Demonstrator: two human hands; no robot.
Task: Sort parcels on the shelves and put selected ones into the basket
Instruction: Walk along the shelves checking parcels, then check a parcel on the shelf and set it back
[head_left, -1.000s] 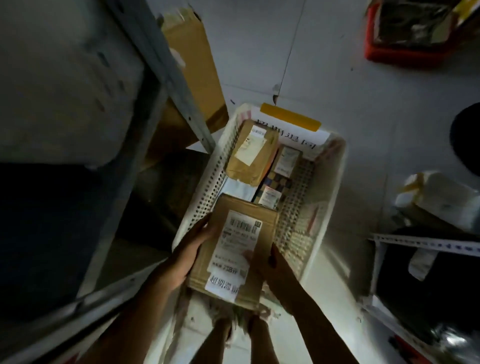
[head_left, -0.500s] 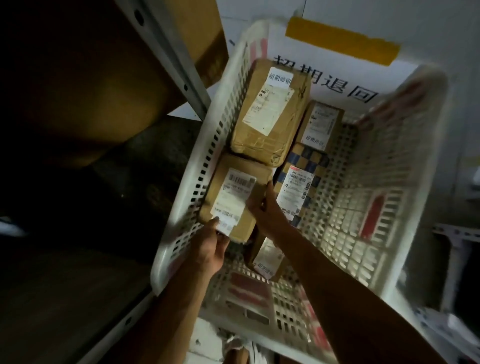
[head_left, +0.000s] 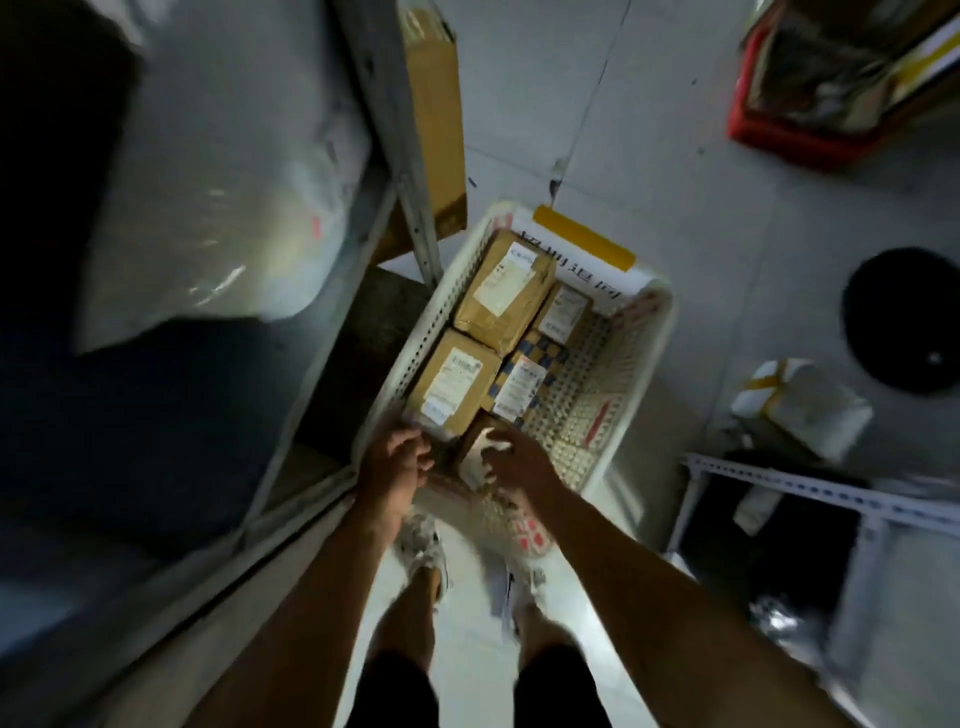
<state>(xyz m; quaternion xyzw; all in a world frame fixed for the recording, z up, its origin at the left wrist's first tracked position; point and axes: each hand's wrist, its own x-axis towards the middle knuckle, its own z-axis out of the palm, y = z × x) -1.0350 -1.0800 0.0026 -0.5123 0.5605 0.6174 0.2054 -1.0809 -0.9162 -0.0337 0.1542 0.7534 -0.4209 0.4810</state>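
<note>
Blurred right hand half hides a small parcel in the basket.

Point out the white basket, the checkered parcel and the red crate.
white basket (head_left: 655, 332), head view, right rim.
checkered parcel (head_left: 540, 347), head view, blue-and-tan top face.
red crate (head_left: 779, 136), head view, red side wall.

A red crate sits on the grey floor; a black round stool stands nearer.

Pale tiled floor carries white basket at centre, red crate upper right, black round thing at right, white wrapped parcel below it.
</note>
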